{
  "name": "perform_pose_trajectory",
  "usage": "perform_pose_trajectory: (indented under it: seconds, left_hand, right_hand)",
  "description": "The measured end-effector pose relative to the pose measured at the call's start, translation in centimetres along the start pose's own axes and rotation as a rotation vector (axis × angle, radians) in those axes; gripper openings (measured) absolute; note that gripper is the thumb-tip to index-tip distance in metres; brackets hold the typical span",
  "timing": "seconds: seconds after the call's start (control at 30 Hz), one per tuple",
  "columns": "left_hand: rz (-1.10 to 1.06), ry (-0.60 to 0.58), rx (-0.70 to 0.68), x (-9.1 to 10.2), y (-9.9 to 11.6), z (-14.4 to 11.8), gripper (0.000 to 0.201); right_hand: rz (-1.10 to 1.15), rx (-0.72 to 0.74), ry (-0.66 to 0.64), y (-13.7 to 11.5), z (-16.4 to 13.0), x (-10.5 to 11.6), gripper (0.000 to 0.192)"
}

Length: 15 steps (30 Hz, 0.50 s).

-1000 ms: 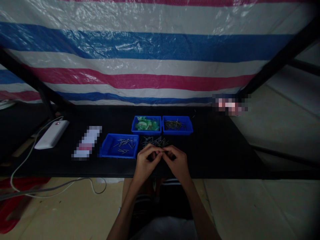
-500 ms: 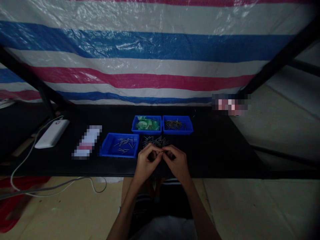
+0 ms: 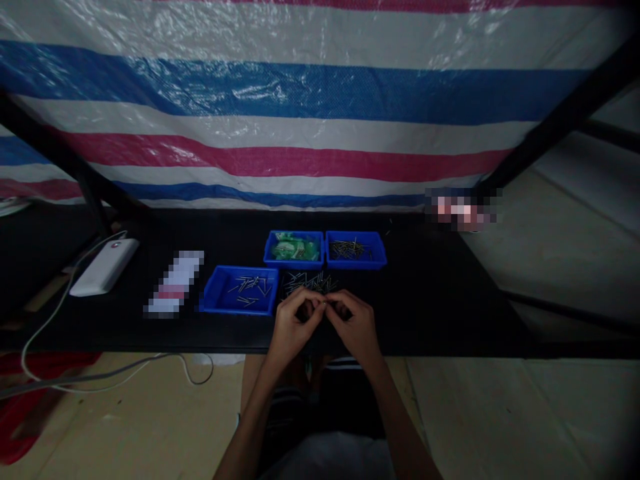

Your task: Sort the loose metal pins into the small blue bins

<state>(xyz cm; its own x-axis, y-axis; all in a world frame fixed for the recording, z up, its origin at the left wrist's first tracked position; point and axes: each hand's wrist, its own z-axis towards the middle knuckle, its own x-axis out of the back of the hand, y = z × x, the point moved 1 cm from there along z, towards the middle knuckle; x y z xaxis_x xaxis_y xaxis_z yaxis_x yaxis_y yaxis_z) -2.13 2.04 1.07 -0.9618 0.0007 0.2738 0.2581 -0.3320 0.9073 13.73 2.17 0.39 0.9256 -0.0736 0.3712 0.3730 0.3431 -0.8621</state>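
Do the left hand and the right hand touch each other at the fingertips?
Touching. In the head view the left hand and the right hand meet fingertip to fingertip, with no gap visible between them.

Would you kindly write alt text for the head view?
Two hands, left and right, meet fingertip to fingertip over loose pins on a black table. Behind lie three blue trays, a white box and a striped tarp.
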Motion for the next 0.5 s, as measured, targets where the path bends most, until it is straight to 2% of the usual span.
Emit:
perform_pose_trajectory:
  seconds: [0.5]
  left_hand:
    - [-0.021,0.001,-0.015,0.05,-0.44,-0.17,0.009]
  right_hand:
    - [0.016,-0.039,-0.011,0.26,0.06,0.01,0.009]
